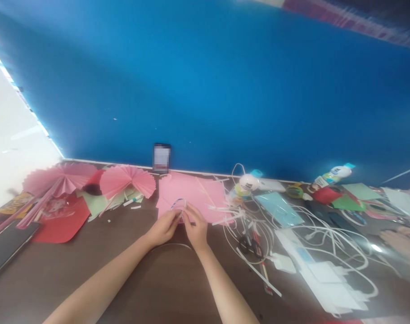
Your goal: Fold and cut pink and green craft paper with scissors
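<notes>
Dark brown counter (117,288) surface is spread across the lower frame. Low in the centre, a thin pale curve (173,245) is seen; whether it belongs to the strip beyond it cannot be told. To the right of centre, black-handled scissors (251,242) are surrounded by pale strips (259,272). Near the middle of the frame, a narrow strip (179,200) is held bent into a small arch. One side of it is gripped by the closed left hand (166,226), and the other is pinched by the right hand (196,227); the exact contact is too blurred to be made out. The step in hand is judged to be the shaping of this strip, and for the next move a steady pinch and a fine adjustment seem to be called for, lest the bend be allowed to spring open. Behind, pink paper (191,191) is laid, with a pleated pink fan (128,180) to its left. Farthest off, a dark-framed device (161,157) is propped against the blue wall (198,90).
</notes>
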A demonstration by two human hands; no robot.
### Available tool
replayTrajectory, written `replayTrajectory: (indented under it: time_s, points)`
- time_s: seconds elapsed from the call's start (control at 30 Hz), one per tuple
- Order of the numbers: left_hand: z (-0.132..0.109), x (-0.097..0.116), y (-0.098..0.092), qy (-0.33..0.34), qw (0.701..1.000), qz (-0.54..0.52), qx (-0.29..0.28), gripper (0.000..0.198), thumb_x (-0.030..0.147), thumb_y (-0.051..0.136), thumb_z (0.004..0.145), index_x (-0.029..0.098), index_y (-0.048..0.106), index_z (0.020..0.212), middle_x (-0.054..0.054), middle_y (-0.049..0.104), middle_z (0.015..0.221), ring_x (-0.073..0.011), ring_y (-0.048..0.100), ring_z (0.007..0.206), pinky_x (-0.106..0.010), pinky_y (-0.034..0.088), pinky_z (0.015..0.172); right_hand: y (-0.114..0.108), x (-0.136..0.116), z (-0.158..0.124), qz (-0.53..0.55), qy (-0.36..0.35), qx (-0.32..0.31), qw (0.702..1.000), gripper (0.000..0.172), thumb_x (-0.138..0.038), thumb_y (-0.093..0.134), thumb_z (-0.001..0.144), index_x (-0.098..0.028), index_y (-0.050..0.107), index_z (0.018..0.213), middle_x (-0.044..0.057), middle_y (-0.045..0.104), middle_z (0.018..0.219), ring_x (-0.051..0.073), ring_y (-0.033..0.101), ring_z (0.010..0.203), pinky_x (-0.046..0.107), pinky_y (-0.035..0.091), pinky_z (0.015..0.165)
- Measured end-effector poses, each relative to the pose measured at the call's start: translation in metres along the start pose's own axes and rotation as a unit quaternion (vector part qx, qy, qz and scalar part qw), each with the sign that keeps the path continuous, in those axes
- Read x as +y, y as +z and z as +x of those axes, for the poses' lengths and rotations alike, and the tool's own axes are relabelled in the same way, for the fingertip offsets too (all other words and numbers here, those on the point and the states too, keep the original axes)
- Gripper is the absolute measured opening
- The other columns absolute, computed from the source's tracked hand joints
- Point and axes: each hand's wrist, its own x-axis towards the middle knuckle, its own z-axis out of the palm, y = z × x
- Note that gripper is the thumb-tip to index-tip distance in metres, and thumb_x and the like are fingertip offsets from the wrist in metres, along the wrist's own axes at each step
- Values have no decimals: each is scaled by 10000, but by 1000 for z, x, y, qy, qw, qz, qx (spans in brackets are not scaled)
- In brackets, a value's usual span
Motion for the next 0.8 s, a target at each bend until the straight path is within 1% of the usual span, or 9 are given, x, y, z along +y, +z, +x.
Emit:
replayTrajectory:
  time_s: [0.17, 0.27, 0.37, 0.47, 0.53, 0.6, 0.67, 0.73, 0.8]
  points:
    - [2, 6, -2, -13, 1000, -13, -21, 314, 278, 301, 900, 185, 435, 1168, -97, 600, 989, -178, 566, 874, -330, 463, 785, -2, -1, 2, 25, 23, -4, 999, 134, -197, 528, 810, -197, 637, 887, 97, 643, 1021, 215, 581, 1009, 394, 480, 872]
    - [3, 6, -3, -12, 999, 19, -24, 318, 261, 305, 895, 192, 428, 1180, -97, 595, 1028, -183, 558, 902, -339, 448, 811, -3, 0, 3, 38, 42, -4, 998, 101, -209, 509, 820, -191, 605, 842, 97, 631, 1009, 213, 560, 1029, 401, 460, 880]
    - [4, 5, -3, 10, 998, 66, -23, 342, 214, 341, 871, 189, 426, 1201, -102, 584, 1064, -196, 540, 932, -362, 426, 838, -3, 3, 3, 38, 70, -6, 997, 92, -224, 488, 830, -192, 574, 824, 89, 623, 969, 204, 562, 1000, 388, 461, 857]
    - [5, 5, -4, 29, 994, 109, -12, 344, 176, 383, 834, 180, 468, 1167, -90, 600, 957, -199, 537, 863, -373, 425, 808, -3, 7, 3, 42, 94, 2, 995, 100, -235, 459, 843, -189, 548, 845, 89, 605, 959, 196, 563, 963, 368, 473, 816]
    - [5, 7, -5, 37, 993, 115, -12, 296, 175, 384, 831, 184, 519, 1094, -75, 600, 875, -197, 533, 835, -363, 425, 790, -4, 10, 3, 41, 103, 14, 994, 106, -241, 447, 849, -185, 537, 856, 90, 585, 962, 193, 555, 955, 357, 474, 797]
    - [5, 10, -7, 45, 993, 102, -29, 238, 201, 375, 848, 188, 558, 1000, -63, 600, 825, -188, 539, 813, -335, 427, 768, -5, 11, 4, 33, 106, 26, 993, 98, -243, 450, 849, -183, 528, 844, 82, 567, 932, 185, 547, 927, 341, 471, 778]
    - [4, 14, -8, 49, 994, 86, -53, 225, 247, 370, 865, 185, 567, 955, -54, 605, 797, -175, 551, 766, -302, 431, 727, -6, 10, 5, 24, 109, 33, 993, 83, -242, 464, 842, -184, 517, 817, 64, 550, 876, 173, 542, 870, 324, 466, 757]
    - [2, 16, -9, 42, 994, 76, -70, 252, 285, 351, 879, 183, 559, 977, -46, 610, 778, -163, 560, 714, -277, 434, 679, -6, 9, 5, 21, 114, 33, 993, 78, -241, 470, 839, -185, 508, 800, 46, 537, 833, 161, 533, 817, 312, 458, 741]
    - [1, 16, -8, 30, 994, 77, -72, 292, 295, 314, 893, 185, 527, 1058, -43, 619, 798, -157, 570, 690, -266, 438, 655, -6, 9, 5, 24, 120, 32, 992, 80, -240, 465, 839, -186, 506, 797, 37, 536, 817, 153, 530, 787, 302, 452, 727]
